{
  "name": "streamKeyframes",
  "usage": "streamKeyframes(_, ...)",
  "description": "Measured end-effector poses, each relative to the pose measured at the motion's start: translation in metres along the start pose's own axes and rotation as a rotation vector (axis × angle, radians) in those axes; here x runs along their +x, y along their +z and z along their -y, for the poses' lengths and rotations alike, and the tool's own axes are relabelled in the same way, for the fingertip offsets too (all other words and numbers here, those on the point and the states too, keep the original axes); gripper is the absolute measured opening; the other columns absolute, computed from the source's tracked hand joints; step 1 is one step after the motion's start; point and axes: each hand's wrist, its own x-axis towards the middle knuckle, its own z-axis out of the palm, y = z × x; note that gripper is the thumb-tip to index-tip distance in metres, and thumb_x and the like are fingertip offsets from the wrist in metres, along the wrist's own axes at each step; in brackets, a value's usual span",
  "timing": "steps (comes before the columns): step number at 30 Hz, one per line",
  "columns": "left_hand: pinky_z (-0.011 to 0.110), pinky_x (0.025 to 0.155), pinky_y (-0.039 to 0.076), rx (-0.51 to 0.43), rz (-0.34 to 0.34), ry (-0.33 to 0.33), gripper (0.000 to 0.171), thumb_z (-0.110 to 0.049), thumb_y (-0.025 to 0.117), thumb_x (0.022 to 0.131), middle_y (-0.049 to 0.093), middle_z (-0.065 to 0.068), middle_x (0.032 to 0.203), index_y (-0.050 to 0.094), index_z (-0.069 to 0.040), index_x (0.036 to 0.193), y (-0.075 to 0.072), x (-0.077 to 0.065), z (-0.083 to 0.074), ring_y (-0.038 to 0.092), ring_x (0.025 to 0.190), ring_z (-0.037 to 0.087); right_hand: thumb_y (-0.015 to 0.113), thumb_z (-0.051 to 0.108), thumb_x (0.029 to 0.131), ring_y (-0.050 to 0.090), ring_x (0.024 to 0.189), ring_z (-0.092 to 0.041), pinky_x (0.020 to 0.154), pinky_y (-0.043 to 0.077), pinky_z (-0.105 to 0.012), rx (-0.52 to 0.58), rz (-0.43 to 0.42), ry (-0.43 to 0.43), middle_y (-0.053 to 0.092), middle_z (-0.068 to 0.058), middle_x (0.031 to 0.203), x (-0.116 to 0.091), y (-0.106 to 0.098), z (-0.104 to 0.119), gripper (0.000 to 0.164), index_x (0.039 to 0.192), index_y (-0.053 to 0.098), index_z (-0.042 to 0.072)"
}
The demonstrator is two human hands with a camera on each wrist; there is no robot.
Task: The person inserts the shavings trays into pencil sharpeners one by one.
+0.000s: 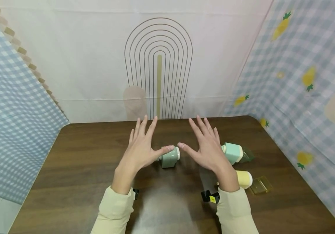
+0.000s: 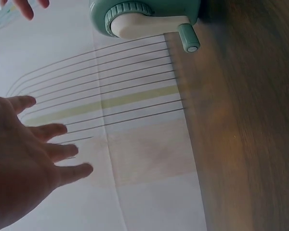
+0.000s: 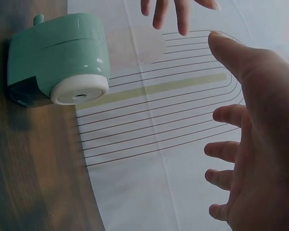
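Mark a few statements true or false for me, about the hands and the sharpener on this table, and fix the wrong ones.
1. The left hand and the right hand hold nothing. True.
2. The left hand is a fist. False: its fingers are spread.
3. The grey-green plastic sharpener has a cream crank arm. True.
4. Everything rests on a white surface. False: it is a brown wood-grain tabletop.
5. In the head view, the rounded yellow plastic body is right of the grey-green sharpener. True.
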Motion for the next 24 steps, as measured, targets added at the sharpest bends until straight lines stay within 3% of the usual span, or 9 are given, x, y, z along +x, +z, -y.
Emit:
streamKeyframes(8,0.063,0.122,0.01,-0.034,0.075,0.02,0.114,-0.094,0.048,0.075,-0.001,0.006,0.171,-0.002,-0.039,0.162,0.003,-0.001,-0.001,-0.01,0.154,0.029,0.059,0.063,0.095,0.0,0.155,-0.029,0.117,0.008,-0.072,0.032,-0.007,-0.005,0.013,-0.008,0.17,0.0,0.002,-0.002,0.087,0.163,0.021,0.026)
streamKeyframes(15,0.064,0.122,0.011,-0.038,0.078,0.045,0.113,-0.087,0.055,0.079,0.005,0.009,0.17,0.003,-0.035,0.164,-0.001,0.0,-0.008,-0.005,0.154,0.033,0.06,0.06,0.096,0.006,0.154,-0.03,0.116,0.013,-0.072,0.075,-0.028,-0.021,0.017,-0.008,0.169,0.003,-0.004,-0.001,0.083,0.162,0.025,0.024)
streamKeyframes(21,0.062,0.122,0.011,-0.091,0.098,0.109,0.11,-0.087,0.056,0.079,0.014,0.007,0.169,0.013,-0.032,0.164,-0.002,-0.01,-0.029,-0.003,0.154,0.028,0.065,0.053,0.096,0.025,0.149,-0.036,0.112,0.027,-0.07,0.141,-0.071,-0.037,0.033,-0.012,0.163,-0.004,-0.016,-0.007,0.079,0.159,0.033,0.019)
streamKeyframes(24,0.058,0.124,0.011,-0.124,0.069,0.159,0.106,-0.086,0.055,0.08,0.021,0.003,0.168,0.017,-0.033,0.163,0.002,-0.009,-0.045,0.001,0.154,0.023,0.067,0.049,0.096,0.031,0.145,-0.036,0.112,0.031,-0.066,0.132,-0.087,-0.037,0.039,-0.015,0.159,-0.008,-0.028,-0.019,0.076,0.158,0.036,0.016)
